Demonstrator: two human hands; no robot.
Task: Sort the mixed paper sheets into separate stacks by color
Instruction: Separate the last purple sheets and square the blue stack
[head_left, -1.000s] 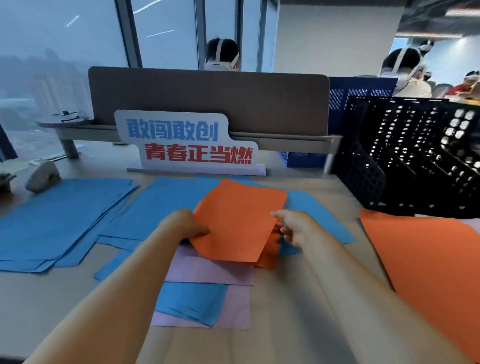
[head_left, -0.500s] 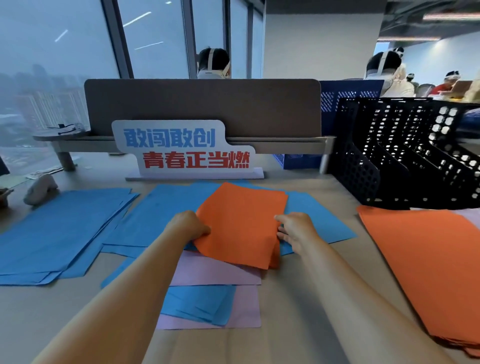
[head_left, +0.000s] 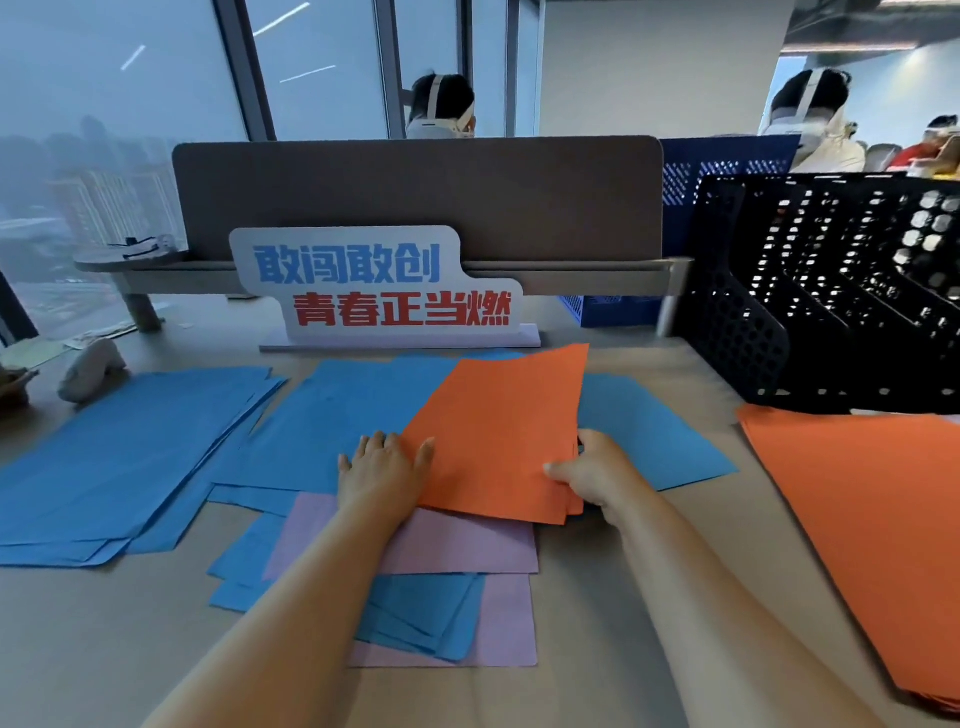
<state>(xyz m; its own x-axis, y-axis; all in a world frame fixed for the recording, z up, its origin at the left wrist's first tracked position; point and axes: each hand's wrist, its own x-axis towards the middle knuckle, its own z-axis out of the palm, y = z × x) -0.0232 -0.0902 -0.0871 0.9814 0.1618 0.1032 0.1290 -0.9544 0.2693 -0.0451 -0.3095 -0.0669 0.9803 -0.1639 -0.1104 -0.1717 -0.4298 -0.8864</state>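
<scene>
Orange sheet (head_left: 498, 431) lay on the mixed pile (head_left: 467, 545) mid-surface (head_left: 587, 623), long axis running away from me, leaning right. Right hand (head_left: 597, 478) pinched its right edge, thumb on top; left hand (head_left: 382, 467) lay flat at its left edge, fingers (head_left: 375, 441) spread. Orange stack (head_left: 857, 509) sat further right, so I judged the right hand nearer.

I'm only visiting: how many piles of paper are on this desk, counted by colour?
Blue-only piles: 1, at the left.
Orange-only piles: 1, at the right.
Mixed piles: 1, in the middle, with blue, purple and the orange sheets that the right hand pinches.
Total: 3 piles.
</scene>
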